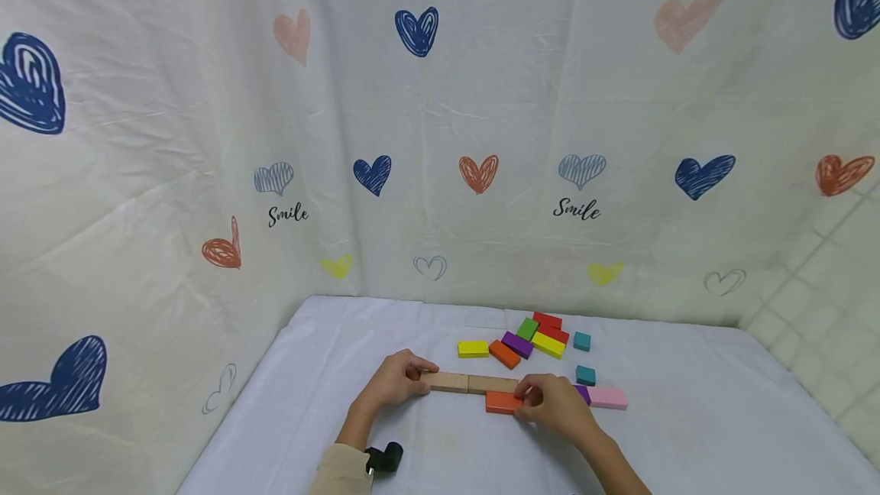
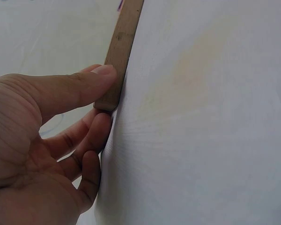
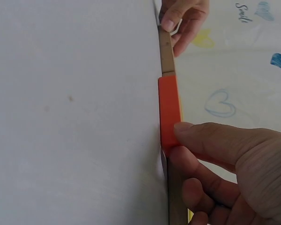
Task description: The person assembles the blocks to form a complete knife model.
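My left hand (image 1: 399, 380) holds the outer end of a plain wooden block (image 1: 444, 383), thumb (image 2: 86, 89) lying along its near side. A second plain wooden block (image 1: 490, 385) continues the row end to end to the right. In front of that row lies an orange block (image 1: 502, 402), its right end pinched by my right hand (image 1: 558, 406). The right wrist view shows the thumb on the orange block (image 3: 169, 108), with the other fingers curled at its end. Just past the right hand, a purple block (image 1: 583, 393) and a pink block (image 1: 608, 398) show, the purple one partly hidden.
Behind the row lies a loose group: yellow block (image 1: 473, 349), orange block (image 1: 505, 354), purple block (image 1: 518, 344), green block (image 1: 527, 328), with several red and yellow ones. Two teal blocks (image 1: 586, 375) sit to the right. A patterned curtain (image 1: 440, 235) rises behind the white-covered table (image 1: 687, 434).
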A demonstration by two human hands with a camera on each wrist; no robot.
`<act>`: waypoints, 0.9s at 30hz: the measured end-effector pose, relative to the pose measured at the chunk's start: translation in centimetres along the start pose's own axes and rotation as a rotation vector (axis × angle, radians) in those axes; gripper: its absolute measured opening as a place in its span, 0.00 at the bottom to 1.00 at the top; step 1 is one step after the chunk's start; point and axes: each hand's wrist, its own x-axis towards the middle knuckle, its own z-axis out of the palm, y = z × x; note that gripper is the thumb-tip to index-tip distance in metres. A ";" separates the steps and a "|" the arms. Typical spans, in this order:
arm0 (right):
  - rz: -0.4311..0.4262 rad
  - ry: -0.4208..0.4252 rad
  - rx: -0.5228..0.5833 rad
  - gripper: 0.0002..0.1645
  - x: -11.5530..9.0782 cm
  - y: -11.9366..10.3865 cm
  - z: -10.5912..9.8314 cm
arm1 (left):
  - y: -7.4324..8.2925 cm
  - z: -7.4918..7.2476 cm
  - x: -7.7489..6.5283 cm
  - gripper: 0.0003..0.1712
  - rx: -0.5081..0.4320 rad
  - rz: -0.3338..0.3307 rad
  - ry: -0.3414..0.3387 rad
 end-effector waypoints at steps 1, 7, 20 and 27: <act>-0.002 -0.003 0.004 0.11 0.0 0.0 0.0 | 0.0 0.0 0.0 0.17 -0.001 0.000 0.000; 0.025 0.024 0.026 0.10 0.1 0.3 -0.7 | 0.0 0.0 -0.1 0.17 -0.006 0.000 -0.001; -0.031 0.219 0.055 0.14 0.5 2.0 -4.1 | 0.1 -0.1 -0.1 0.17 0.001 -0.001 -0.003; -0.079 0.239 0.049 0.21 2.0 3.8 -6.0 | 0.1 -0.1 0.0 0.17 0.010 0.004 -0.009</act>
